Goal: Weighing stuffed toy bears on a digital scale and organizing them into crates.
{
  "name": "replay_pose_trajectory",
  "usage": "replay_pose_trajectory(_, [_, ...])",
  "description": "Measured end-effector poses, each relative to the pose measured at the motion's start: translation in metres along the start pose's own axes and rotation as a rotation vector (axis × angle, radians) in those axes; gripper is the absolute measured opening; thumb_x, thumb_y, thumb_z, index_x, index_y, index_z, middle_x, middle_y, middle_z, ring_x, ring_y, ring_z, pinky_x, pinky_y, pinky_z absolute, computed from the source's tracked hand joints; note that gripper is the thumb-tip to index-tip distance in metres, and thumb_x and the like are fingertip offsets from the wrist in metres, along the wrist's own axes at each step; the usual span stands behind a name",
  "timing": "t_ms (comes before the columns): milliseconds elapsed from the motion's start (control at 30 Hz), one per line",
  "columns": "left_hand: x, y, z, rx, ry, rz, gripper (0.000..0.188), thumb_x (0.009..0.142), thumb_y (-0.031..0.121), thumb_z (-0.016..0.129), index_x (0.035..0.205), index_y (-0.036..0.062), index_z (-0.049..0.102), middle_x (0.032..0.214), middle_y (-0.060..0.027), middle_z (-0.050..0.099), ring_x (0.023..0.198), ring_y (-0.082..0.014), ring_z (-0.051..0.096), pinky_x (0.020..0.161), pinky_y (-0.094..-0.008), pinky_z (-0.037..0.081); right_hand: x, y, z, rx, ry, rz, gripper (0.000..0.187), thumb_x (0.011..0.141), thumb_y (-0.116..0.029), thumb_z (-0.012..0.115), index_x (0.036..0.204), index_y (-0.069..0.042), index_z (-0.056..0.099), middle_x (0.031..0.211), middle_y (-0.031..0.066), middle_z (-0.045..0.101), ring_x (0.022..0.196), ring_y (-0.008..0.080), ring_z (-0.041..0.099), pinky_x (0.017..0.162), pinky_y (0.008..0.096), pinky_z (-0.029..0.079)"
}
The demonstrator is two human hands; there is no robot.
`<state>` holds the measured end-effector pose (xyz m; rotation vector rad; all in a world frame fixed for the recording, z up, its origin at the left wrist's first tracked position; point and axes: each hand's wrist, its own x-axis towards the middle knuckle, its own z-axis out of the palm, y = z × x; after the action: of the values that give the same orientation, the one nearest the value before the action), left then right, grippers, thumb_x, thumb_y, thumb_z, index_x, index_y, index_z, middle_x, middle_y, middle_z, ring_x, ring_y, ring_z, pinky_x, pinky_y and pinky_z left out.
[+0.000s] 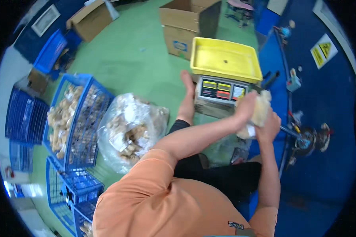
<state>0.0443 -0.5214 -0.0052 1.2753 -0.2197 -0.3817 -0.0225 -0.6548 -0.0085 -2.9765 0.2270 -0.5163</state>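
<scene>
A pale tan, soft-looking plush-like piece [261, 110] is held up between my two hands at the right, beside the scale. My left hand [247, 106] is closed on its left side. Lower on its right side, my right hand [269, 127] grips it with the fingers bent round. Its exact kind is blurred and partly hidden by the hands. Just left of my hands stands a digital scale [215, 103] with a display panel. A shallow yellow tray [247, 71] rests on it, with one small dark spot inside.
A clear plastic bag [110, 130] of similar tan pieces sits on the green floor [146, 67], beside a blue crate [77, 130] full of them. More blue crates [53, 197] stand at the left. A cardboard box [180, 29] is behind the scale. A blue surface [279, 94] borders my right.
</scene>
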Motion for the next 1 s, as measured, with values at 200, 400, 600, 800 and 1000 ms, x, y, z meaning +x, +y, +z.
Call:
replay_pose_trajectory(200, [-0.046,-0.043,0.019,0.111,0.168,0.461,0.04,0.108,0.026,0.034,0.132,-0.0005,0.051,0.127,-0.0181,0.058,0.113,-0.0254,0.056,0.099,-0.038,0.045,-0.008,0.053,0.045,0.116,0.276,-0.318,0.056,0.071,-0.028,0.076,0.12,-0.004,0.061,0.109,0.0142,0.063,0.104,0.0361,0.057,0.098,0.045,0.043])
replay_pose_trajectory(400, [-0.009,-0.008,-0.002,0.119,-0.002,0.131,0.036,0.107,0.021,0.038,0.134,-0.0008,0.05,0.122,-0.0157,0.062,0.111,-0.0251,0.059,0.103,-0.0362,0.045,-0.006,0.029,0.031,0.093,0.296,-0.239,0.05,0.078,-0.023,0.071,0.124,-0.005,0.06,0.112,0.0129,0.063,0.106,0.0346,0.057,0.099,0.0442,0.043])
replay_pose_trajectory(600, [-0.032,-0.043,0.008,-0.364,0.172,0.13,0.035,0.105,0.022,0.045,0.13,0.0013,0.055,0.119,-0.0121,0.063,0.107,-0.0209,0.059,0.098,-0.0329,0.047,0.001,0.03,0.034,0.029,0.246,-0.315,0.054,0.074,-0.032,0.075,0.117,-0.003,0.061,0.11,0.0141,0.061,0.109,0.0378,0.055,0.106,0.0466,0.039])
replay_pose_trajectory(800, [-0.02,-0.039,0.029,-0.212,0.115,0.145,0.032,0.102,0.02,0.049,0.128,0.0031,0.057,0.121,-0.0098,0.062,0.107,-0.0188,0.057,0.096,-0.0303,0.046,-0.003,0.042,0.015,0.069,0.223,-0.318,0.053,0.069,-0.028,0.078,0.112,-0.003,0.062,0.107,0.0138,0.06,0.108,0.0373,0.054,0.109,0.0485,0.036])
replay_pose_trajectory(1000, [-0.032,-0.055,0.017,-0.336,0.122,0.034,0.034,0.103,0.024,0.05,0.129,0.0022,0.054,0.12,-0.0128,0.061,0.103,-0.0195,0.059,0.09,-0.0331,0.051,-0.004,0.045,-0.005,0.106,0.2,-0.271,0.034,0.075,-0.028,0.072,0.098,-0.004,0.062,0.091,0.014,0.058,0.088,0.0346,0.053,0.083,0.0469,0.042])
